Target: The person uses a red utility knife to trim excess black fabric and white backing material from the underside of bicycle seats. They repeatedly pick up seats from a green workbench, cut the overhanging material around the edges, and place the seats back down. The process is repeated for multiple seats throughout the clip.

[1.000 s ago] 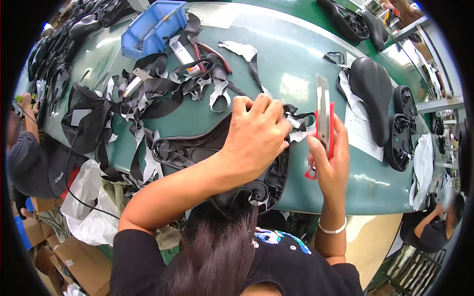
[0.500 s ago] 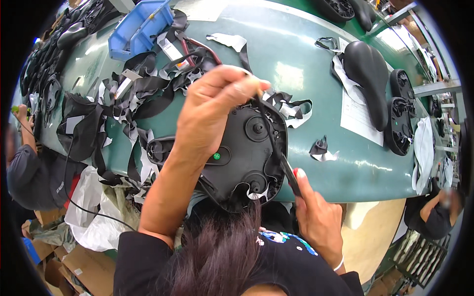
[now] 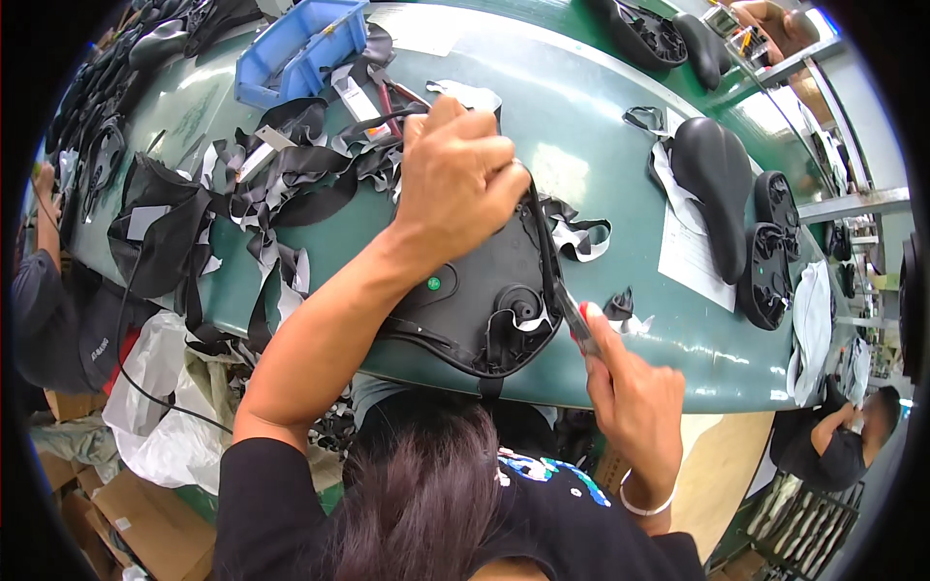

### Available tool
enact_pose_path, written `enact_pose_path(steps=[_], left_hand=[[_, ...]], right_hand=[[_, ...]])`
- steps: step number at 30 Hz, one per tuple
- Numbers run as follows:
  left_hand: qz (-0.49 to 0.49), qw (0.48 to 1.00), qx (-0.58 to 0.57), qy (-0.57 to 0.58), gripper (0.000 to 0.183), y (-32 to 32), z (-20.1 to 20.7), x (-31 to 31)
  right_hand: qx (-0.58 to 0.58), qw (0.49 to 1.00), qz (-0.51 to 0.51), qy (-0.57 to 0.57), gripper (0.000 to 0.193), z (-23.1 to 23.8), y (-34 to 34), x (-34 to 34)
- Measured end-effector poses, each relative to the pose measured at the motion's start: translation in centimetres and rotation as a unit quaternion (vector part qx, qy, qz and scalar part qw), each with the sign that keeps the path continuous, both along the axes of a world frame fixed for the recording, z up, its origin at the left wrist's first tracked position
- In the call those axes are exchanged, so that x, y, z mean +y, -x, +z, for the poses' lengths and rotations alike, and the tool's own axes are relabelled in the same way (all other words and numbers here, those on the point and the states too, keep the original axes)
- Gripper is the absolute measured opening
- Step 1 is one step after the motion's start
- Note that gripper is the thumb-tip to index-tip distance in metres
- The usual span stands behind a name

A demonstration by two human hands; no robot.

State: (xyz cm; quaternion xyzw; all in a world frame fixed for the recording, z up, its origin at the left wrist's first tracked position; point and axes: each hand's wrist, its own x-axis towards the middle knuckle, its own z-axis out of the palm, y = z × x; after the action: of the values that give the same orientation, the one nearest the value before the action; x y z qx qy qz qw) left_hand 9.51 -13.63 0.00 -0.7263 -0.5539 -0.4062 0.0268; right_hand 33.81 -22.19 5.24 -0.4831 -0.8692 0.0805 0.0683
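Note:
A black bicycle saddle [image 3: 455, 310] lies upside down at the table's near edge, its underside with round mounts and a green dot facing up. Above its far part, my left hand [image 3: 460, 174] is closed on a thin black strip of cover material [image 3: 544, 228]. The strip runs taut from my fist down the saddle's right rim, and a loose end pokes out left of the fist. In my right hand [image 3: 635, 402] is a slim cutter knife [image 3: 579, 324], its tip against that right rim. White-backed cover edge shows at the saddle's near right part.
Black and white offcuts [image 3: 320, 184] heap on the left, with red-handled pliers [image 3: 387, 97] and a blue bin [image 3: 300, 53] behind. Finished saddles [image 3: 712, 184] and a paper sheet [image 3: 693, 257] lie at right. Other people work at far left and right.
My left hand has moved up and slightly rightward, turning over as a fist. The knife's tip has shifted slightly up along the right rim. The saddle has turned a little.

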Motion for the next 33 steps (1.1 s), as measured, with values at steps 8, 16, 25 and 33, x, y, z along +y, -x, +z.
enact_pose_path(steps=[8, 16, 25, 33], left_hand=[[0.027, 0.947, 0.002, 0.321, 0.047, 4.2, 2.6, -2.5], [-0.222, 0.676, -0.662, 0.235, 0.048, 2.5, 3.7, -4.5], [-0.188, 0.952, 0.123, 0.209, 0.047, 2.2, 5.1, -3.7], [-0.065, 0.661, -0.714, 0.221, 0.012, 1.0, 6.7, -4.0]], right_hand=[[0.020, 0.983, 0.180, 0.024, 0.041, 2.2, 0.4, 11.9], [-0.099, 0.968, 0.230, -0.001, 0.052, 2.8, 1.0, 8.5], [-0.084, 0.990, 0.111, -0.002, 0.051, 2.8, -1.0, 4.2], [0.111, 0.985, -0.036, 0.125, 0.051, -0.3, -3.0, -2.4]])
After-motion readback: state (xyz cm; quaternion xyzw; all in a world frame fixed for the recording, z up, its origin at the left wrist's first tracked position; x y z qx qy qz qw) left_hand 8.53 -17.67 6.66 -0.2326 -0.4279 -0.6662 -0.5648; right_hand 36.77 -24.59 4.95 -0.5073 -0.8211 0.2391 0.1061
